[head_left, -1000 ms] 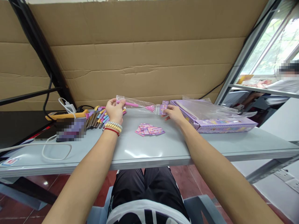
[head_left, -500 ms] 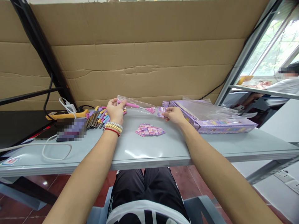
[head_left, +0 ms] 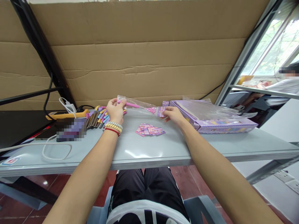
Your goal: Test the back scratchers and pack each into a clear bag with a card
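Between my two hands a clear plastic bag (head_left: 142, 104) is stretched out, with a pink pen (head_left: 132, 105) inside it. My left hand (head_left: 115, 110) is closed on the pen's left end through the film. At the right end, a small pink-and-purple printed card (head_left: 161, 111) shows at the bag, and my right hand (head_left: 174, 115) pinches it there. Whether the card is fully inside the bag, I cannot tell. Below, several similar printed cards (head_left: 149, 130) lie in an overlapping pile on the grey table (head_left: 144, 149).
Left of my left hand lies a bundle of colourful pens (head_left: 99, 116), near a white charger with its cable (head_left: 70, 107). A purple box (head_left: 224, 126) with clear bags (head_left: 207, 109) on top sits at the right. Cardboard (head_left: 149, 53) walls the back. Another person (head_left: 285, 84) sits far right.
My right hand and the card it pinches have shifted very slightly to the left. My left hand has stayed in place on the pen.
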A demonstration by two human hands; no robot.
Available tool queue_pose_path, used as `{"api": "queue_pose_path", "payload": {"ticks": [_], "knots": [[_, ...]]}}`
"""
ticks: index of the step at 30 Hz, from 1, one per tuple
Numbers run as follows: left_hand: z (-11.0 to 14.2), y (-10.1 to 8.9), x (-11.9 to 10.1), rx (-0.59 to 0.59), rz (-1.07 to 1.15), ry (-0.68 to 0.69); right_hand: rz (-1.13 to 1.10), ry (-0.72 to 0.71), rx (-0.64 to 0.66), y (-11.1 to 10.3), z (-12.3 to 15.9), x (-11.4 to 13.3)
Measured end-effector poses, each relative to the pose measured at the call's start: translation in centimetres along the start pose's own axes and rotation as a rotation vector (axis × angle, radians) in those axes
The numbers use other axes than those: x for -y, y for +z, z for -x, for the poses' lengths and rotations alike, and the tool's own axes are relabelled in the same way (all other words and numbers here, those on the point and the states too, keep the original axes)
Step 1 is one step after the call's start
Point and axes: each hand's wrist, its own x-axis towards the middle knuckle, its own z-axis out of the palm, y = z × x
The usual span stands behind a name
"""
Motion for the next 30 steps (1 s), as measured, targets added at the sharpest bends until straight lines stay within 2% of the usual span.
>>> {"api": "queue_pose_path", "payload": {"ticks": [20,30], "knots": [[0.07,0.06,-0.34,-0.006,0.021,-0.023,-0.186,0.033,0.031,0.03,0.05,0.16],[-0.09,-0.01,-0.14,-0.007,0.029,-0.008,-0.089,0.028,-0.020,0.16,-0.07,-0.06]]}}
